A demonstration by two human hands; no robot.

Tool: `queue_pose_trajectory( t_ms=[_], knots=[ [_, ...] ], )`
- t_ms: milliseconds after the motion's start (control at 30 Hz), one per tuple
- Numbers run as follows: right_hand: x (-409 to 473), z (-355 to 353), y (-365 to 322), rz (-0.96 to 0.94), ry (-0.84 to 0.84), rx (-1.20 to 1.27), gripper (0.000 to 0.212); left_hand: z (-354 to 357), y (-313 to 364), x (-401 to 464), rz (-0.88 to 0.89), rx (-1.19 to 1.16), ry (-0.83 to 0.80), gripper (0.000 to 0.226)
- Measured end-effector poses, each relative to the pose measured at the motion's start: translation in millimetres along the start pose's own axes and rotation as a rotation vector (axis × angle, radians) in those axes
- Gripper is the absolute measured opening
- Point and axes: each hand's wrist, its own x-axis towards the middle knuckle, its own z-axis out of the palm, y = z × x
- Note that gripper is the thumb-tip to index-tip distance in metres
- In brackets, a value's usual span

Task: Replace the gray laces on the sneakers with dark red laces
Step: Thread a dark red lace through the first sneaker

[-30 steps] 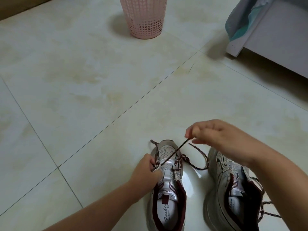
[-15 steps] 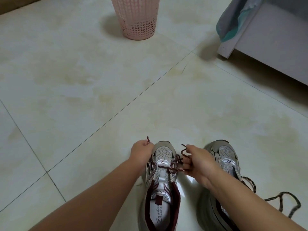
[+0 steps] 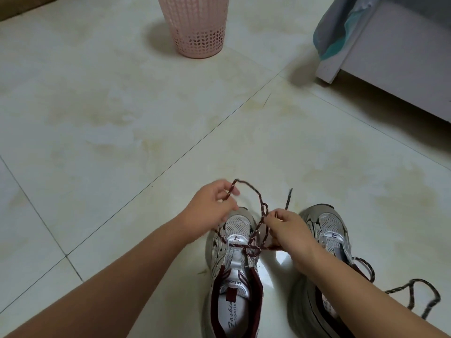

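I sit over a pair of grey-and-silver mesh sneakers with dark red collars, toes pointing away from me. My left hand (image 3: 214,203) pinches one strand of the dark red speckled lace (image 3: 256,203) just beyond the toe of the left sneaker (image 3: 234,259). My right hand (image 3: 285,230) pinches the other strand beside that shoe's upper eyelets. The lace arcs between my hands and crosses only the front eyelets — I judge this shoe's lacing barely begun, with the rows nearer the tongue unthreaded.

The right sneaker (image 3: 327,240) lies partly under my right forearm. A dark speckled lace trails (image 3: 412,293) from it onto the floor, so it looks threaded, though I cannot tell how fully. No gray laces show.

The floor is glossy cream tile (image 3: 122,118) with thin dark grout lines. A pink perforated plastic basket (image 3: 195,28) stands well ahead — a pale grey cabinet corner (image 3: 390,57) with teal cloth sits at far right.
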Motion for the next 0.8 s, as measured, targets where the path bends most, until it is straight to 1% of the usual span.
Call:
queue_pose_trajectory(
  t_ms=[33, 67, 100, 167, 233, 267, 333, 400, 467, 533, 600, 667, 733, 767, 800],
  knots=[
    [-6, -2, 1, -0.058, 0.004, -0.107, 0.021, 1, -8, -5, -0.001, 0.073, -0.033, 0.016],
    [-13, -3, 0, -0.091, -0.005, -0.222, 0.013, 3, -15, -9, -0.004, 0.129, -0.078, 0.021],
    [-20, -3, -1, -0.104, -0.027, -0.353, 0.010, 5, -22, -13, -0.007, 0.170, -0.121, 0.026],
    [-32, 1, -1, -0.120, -0.076, -0.634, 0.031, 10, -29, -16, -0.009, 0.234, -0.186, 0.033],
    [-42, 8, -6, -0.122, -0.091, -0.835, 0.042, 15, -30, -16, 0.015, 0.327, -0.236, 0.038],
    [-44, 10, -8, -0.110, -0.106, -0.896, 0.041, 17, -30, -15, 0.040, 0.402, -0.259, 0.039],
    [-44, 11, -12, -0.125, -0.149, -1.050, 0.027, 20, -30, -15, 0.099, 0.563, -0.319, 0.043],
    [-41, 7, -18, -0.150, -0.190, -1.177, 0.035, 21, -33, -15, 0.115, 0.659, -0.364, 0.058],
    [-40, -1, -30, -0.178, -0.222, -1.222, 0.040, 21, -37, -18, 0.127, 0.688, -0.372, 0.057],
    [-43, -13, -46, -0.171, -0.229, -1.260, 0.042, 21, -39, -22, 0.146, 0.696, -0.337, 0.057],
    [-47, -29, -60, -0.172, -0.206, -1.296, 0.035, 19, -38, -25, 0.149, 0.738, -0.295, 0.058],
    [-53, -42, -69, -0.201, -0.163, -1.282, 0.027, 20, -37, -26, 0.173, 0.831, -0.235, 0.057],
    [-61, -55, -77, -0.227, -0.149, -1.188, 0.027, 22, -35, -23, 0.194, 0.952, -0.184, 0.056],
    [-66, -61, -83, -0.247, -0.155, -1.063, 0.028, 23, -36, -22, 0.191, 0.989, -0.161, 0.056],
    [-70, -68, -91, -0.258, -0.162, -0.875, 0.028, 23, -36, -20, 0.175, 1.003, -0.145, 0.057]
  ],
)
